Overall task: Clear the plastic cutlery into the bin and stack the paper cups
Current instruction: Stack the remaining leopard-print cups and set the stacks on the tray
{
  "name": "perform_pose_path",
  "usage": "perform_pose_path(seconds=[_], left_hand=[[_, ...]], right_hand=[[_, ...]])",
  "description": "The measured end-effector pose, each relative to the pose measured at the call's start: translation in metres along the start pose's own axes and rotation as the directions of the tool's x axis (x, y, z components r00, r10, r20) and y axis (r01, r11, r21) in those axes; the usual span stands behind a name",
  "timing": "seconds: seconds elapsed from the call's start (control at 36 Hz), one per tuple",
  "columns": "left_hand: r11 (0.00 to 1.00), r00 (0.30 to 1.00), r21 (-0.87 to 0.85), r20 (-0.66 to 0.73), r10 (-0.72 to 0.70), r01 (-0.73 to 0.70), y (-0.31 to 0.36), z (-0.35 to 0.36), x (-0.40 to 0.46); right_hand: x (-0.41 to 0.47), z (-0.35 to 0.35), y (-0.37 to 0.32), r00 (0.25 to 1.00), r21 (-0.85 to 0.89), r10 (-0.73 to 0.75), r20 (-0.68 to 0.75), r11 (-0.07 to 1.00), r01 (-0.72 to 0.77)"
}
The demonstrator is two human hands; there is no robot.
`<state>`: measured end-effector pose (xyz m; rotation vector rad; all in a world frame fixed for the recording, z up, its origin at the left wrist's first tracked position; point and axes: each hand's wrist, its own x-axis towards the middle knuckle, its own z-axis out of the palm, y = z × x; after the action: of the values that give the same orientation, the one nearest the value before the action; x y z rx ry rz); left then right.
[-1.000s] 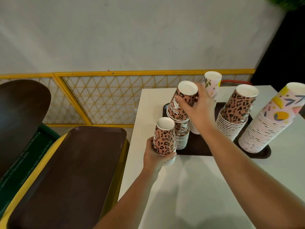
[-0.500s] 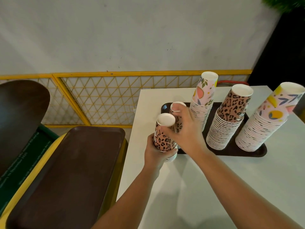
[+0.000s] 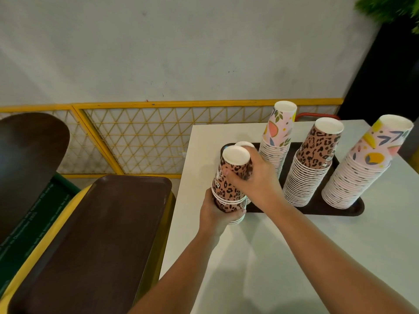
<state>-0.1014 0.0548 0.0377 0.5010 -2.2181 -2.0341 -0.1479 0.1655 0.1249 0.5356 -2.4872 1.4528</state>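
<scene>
Both hands gripping one leopard-print cup stack (image 3: 229,189) at the bench (image 3: 283,257) edge.
Left hand (image 3: 217,214) clamps its base; right hand (image 3: 256,180) closes around its upper cups.

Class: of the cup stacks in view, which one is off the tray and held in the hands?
The short leopard-print stack at the table's left edge, gripped by both hands; the others stand on the brown tray.

Near half of the worktop (image 3: 283,257) lies bare; three tall cup stacks (image 3: 306,177) on the dark tray (image 3: 340,210) block its far side.
</scene>
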Motion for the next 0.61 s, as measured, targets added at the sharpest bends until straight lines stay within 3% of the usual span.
perform_pose_path(seconds=[0.36,0.61], left_hand=[[0.997,1.0,0.074,-0.021,-0.017,0.018,-0.008,-0.004,0.005],[0.997,0.999,0.08,-0.039,-0.015,0.018,-0.009,-0.004,0.007]], right_hand=[[0.049,-0.037,-0.037,0.935,0.095,-0.124,-0.331,0.982,0.164],[0.059,-0.023,0.004,0.957,-0.061,-0.056,-0.284,0.997,0.04]])
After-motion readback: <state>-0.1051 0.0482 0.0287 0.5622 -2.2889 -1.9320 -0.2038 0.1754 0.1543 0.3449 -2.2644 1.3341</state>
